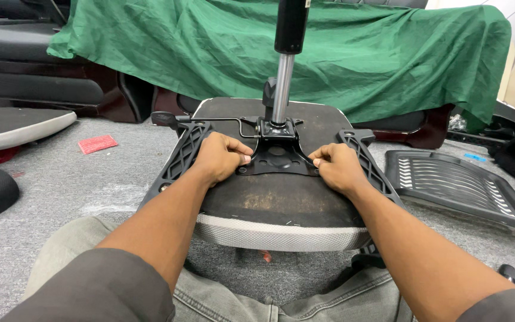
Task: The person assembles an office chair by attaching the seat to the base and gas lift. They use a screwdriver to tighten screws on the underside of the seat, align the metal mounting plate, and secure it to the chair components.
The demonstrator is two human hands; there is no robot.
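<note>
Two hands, left hand (222,156), right hand (337,166), fingertips pinching mechanism plate (278,156)

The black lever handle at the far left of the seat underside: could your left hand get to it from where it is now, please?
Probably yes. The left hand rests on the mounting plate, and the lever handle lies just beyond it over the arm bracket, with nothing in between.
</note>
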